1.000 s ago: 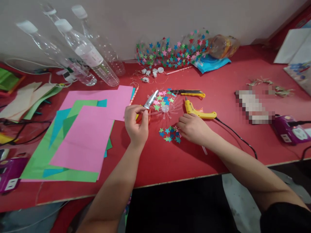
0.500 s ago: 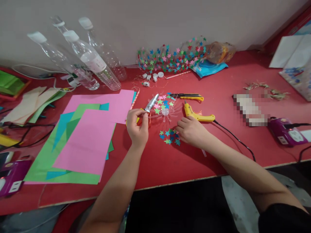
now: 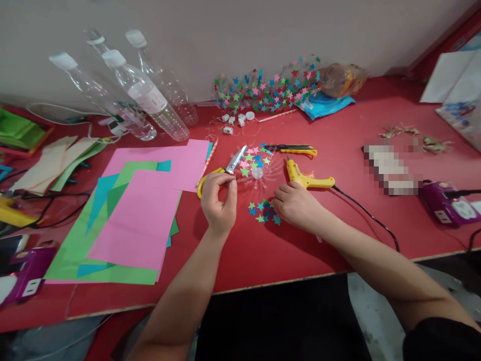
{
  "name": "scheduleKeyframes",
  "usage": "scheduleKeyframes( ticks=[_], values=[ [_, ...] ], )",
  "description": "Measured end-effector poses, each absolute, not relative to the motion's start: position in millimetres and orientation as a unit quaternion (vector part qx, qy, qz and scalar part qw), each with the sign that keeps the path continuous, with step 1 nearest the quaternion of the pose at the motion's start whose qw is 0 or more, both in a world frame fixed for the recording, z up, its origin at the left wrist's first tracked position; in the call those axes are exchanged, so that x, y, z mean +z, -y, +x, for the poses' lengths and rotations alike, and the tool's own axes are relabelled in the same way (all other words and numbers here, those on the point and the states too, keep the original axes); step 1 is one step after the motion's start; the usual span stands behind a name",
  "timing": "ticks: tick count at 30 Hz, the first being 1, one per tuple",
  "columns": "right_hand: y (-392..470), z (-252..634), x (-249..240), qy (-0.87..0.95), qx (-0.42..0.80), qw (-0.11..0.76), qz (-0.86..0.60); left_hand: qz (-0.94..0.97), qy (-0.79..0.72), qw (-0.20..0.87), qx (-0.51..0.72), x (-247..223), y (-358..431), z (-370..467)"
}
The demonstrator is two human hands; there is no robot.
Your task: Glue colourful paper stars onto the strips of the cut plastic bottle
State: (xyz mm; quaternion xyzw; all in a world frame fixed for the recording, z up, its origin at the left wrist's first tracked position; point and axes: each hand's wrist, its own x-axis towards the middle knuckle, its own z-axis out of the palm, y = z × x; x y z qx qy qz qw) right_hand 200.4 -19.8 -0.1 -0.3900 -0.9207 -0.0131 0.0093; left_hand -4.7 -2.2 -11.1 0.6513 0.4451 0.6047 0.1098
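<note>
Clear plastic bottles (image 3: pixel 150 103) with white caps stand at the back left; a red tray (image 3: pixel 44 139) at far left holds green paper (image 3: pixel 20 128). Red tabletop (image 3: pixel 259 260) runs from the loose stars (image 3: pixel 260 218) to the near edge, under both forearms. The right hand (image 3: pixel 296 203) bends down at those stars; the left hand (image 3: pixel 220 203), thumb and fingertips together, covers part of the scissors (image 3: pixel 236 160). I can't tell whether either grips anything. A glue gun (image 3: pixel 300 176) lies just beyond the right hand.
</note>
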Motion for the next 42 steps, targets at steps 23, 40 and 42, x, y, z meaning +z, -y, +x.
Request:
scheduleKeyframes(
  ticks=[23,40,42],
  values=[
    [29,201,10,0.851,-0.019,0.421,-0.313,0.623,-0.408,0.536,0.397,0,33,24],
    [23,214,19,0.846,-0.063,0.389,-0.358,0.651,-0.416,0.452,0.447,-1,29,18],
    [15,227,23,0.824,-0.099,0.326,-0.452,0.649,-0.429,0.404,0.482,-2,28,16]
  ],
)
